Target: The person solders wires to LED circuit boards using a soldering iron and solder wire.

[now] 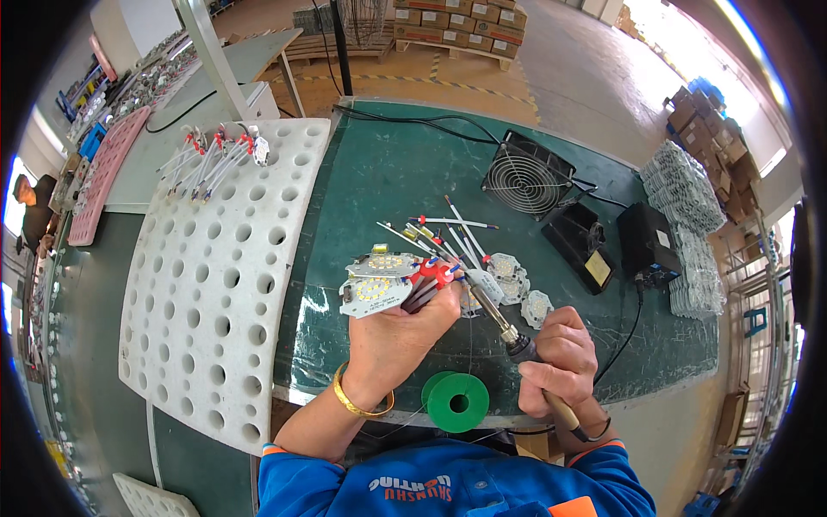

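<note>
My left hand (401,340) is closed around a bunch of white LED circuit boards (376,295) with red and white wires, above the green tabletop. A soldering iron (562,408) is gripped in my right hand (564,358), its metal shaft angled up and left until the tip meets the wires beside my left fingers. The exact contact point is too small to tell. Just beyond my hands lie several more LED boards (508,277) and loose white wires (465,228). A green spool of solder wire (457,402) sits at the table's near edge, between my forearms.
A black fan (527,177) stands at the back, near a soldering iron stand (582,250) and a black power unit (646,246). Stacked circuit panels (685,194) line the right edge. On the left, a white perforated foam board (202,272) carries wired boards (215,159). Another person (39,209) is far left.
</note>
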The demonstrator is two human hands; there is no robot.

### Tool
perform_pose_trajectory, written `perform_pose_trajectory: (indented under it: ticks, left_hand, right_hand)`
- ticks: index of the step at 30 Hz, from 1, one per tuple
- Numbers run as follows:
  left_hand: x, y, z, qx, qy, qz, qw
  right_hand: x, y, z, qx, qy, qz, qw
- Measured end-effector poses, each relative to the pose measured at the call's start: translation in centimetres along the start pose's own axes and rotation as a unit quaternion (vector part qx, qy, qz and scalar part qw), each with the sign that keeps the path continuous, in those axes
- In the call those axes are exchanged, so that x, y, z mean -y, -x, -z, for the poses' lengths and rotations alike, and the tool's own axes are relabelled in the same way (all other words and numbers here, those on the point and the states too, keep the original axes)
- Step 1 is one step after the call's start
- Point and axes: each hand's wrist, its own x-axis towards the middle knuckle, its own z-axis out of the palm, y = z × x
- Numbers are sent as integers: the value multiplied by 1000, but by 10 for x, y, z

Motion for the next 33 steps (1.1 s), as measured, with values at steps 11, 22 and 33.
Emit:
perform_pose_trajectory:
  ticks: [11,22,33]
  left_hand:
    - [14,-2,-5,30,45,62,997]
    - [24,-6,-14,153,144,171,963]
    - [40,-19,-2,222,155,155,950]
  right_hand:
    - [-3,1,9,20,38,-65,997]
    - [-11,3,-18,-76,95,-171,978]
    - [-12,6,-14,-62,31,-193,979]
